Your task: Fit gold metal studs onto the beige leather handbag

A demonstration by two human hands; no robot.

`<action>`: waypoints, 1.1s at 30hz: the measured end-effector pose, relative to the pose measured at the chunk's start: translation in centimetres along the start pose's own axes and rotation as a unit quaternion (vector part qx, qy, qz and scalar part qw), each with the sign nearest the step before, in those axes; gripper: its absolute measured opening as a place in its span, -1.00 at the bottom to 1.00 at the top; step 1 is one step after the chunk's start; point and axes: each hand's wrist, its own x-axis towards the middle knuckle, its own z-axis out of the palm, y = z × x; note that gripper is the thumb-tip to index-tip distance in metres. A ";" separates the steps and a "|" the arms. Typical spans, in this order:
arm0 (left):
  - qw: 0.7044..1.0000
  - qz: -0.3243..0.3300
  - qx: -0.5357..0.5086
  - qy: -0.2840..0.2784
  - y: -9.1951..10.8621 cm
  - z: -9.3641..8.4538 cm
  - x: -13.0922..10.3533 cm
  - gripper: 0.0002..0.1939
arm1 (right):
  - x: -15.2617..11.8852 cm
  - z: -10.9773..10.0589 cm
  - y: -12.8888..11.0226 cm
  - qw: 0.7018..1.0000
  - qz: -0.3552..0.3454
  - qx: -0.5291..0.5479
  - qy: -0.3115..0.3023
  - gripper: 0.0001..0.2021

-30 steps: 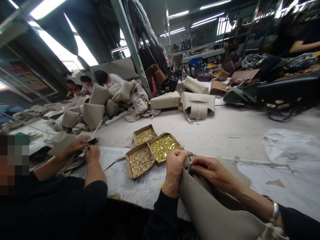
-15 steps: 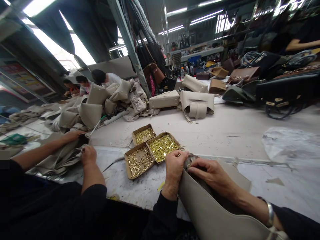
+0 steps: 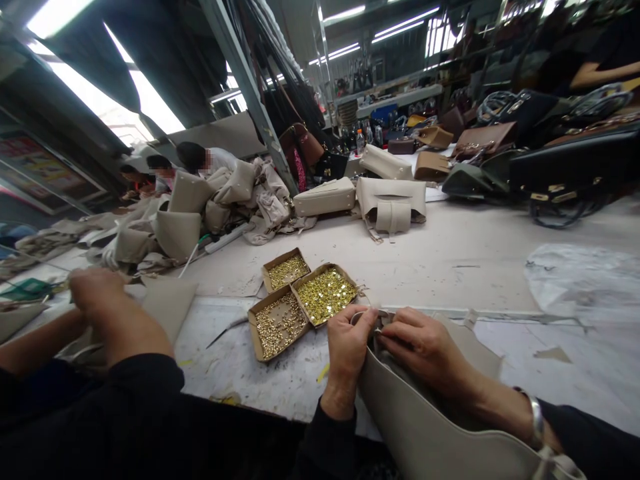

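Note:
A grey-beige handbag (image 3: pixel 425 413) leans up from the bottom edge, its opening facing me. My left hand (image 3: pixel 349 357) is closed on the bag's upper corner, thumb on top and fingers curled round the edge. Beside it my right hand (image 3: pixel 425 343), with a silver bangle at the wrist, reaches over the opening. Its thumb and fingertips pinch together at the same corner, on a small part I cannot make out. Just left of the bag sit three shallow cardboard trays of small gold metal pieces: a middle tray (image 3: pixel 325 293), a front tray (image 3: pixel 277 323) and a back tray (image 3: pixel 285 269).
At the left a co-worker's hands (image 3: pixel 103 297) work over beige bag pieces (image 3: pixel 170 307). A thin dark pointed tool (image 3: pixel 227 330) lies near the trays. Beige bags (image 3: pixel 393 200) stand farther back, with a beige heap (image 3: pixel 225 187) to their left. Clear plastic (image 3: pixel 580 280) lies at right.
Both my hands stay at the bag's corner; the right fingers are drawn in a little more closely. The co-worker's hands have moved left, and a flat beige piece now shows there.

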 end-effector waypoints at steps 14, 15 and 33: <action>1.000 -0.019 -0.002 0.006 -0.2 -0.2 0.2 -0.75 | 0.6 -0.4 -1.5 0.974 0.067 0.216 0.014 -0.90; 1.000 -0.018 -0.002 0.006 -0.3 -0.2 0.2 -0.75 | 0.5 -0.3 -1.6 0.972 0.071 0.224 0.005 -0.91; 1.000 -0.014 -0.005 0.013 -0.7 -0.1 0.3 -0.76 | 0.2 -0.4 -1.0 0.991 -0.014 0.129 0.012 -0.90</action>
